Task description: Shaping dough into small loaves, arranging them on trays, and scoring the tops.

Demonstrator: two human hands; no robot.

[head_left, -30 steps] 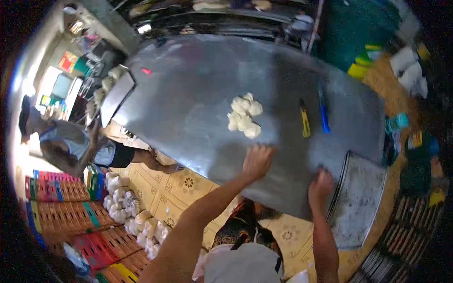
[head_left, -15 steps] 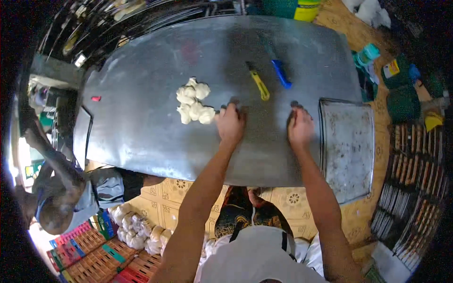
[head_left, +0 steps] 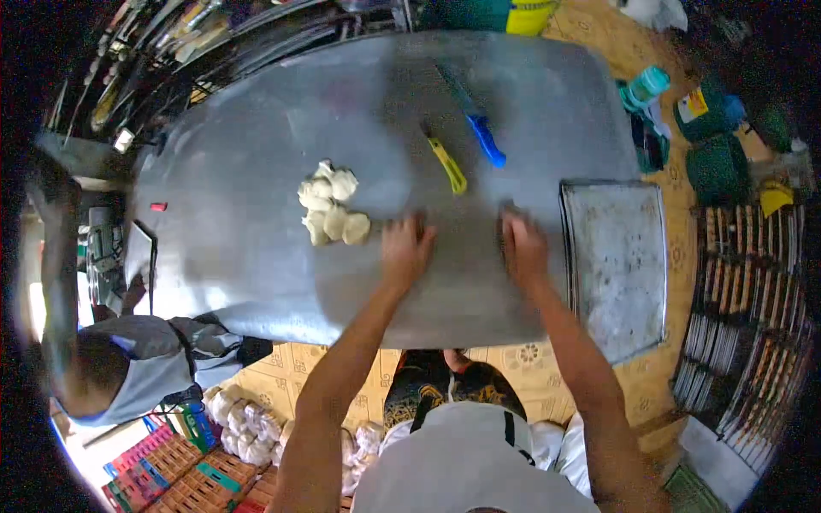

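Pale dough pieces (head_left: 318,195) lie clustered on the grey metal table (head_left: 248,137). My left hand (head_left: 405,248) is on the tabletop just to their right, fingers smeared by motion. My right hand (head_left: 524,248) rests farther right, beside a worn metal tray (head_left: 612,274); its fingers look bent but are blurred too. I cannot make out anything held in either hand. Beyond them are a yellow box cutter (head_left: 448,167) and a blue-handled knife (head_left: 485,141). A small red piece (head_left: 159,207) lies at the left.
A co-worker (head_left: 128,376) leans at the table's left end. Plastic crates (head_left: 184,483) and bagged items (head_left: 248,432) sit on the lower-left floor. Racks (head_left: 748,308) stand at right, near green bins (head_left: 717,167) and a teal bottle (head_left: 647,87). Dark shelving (head_left: 180,47) runs along the back.
The view swung round to square with the table. My hands moved up the tabletop, then slightly back toward me. The dough stayed in place. The co-worker's arm moved.
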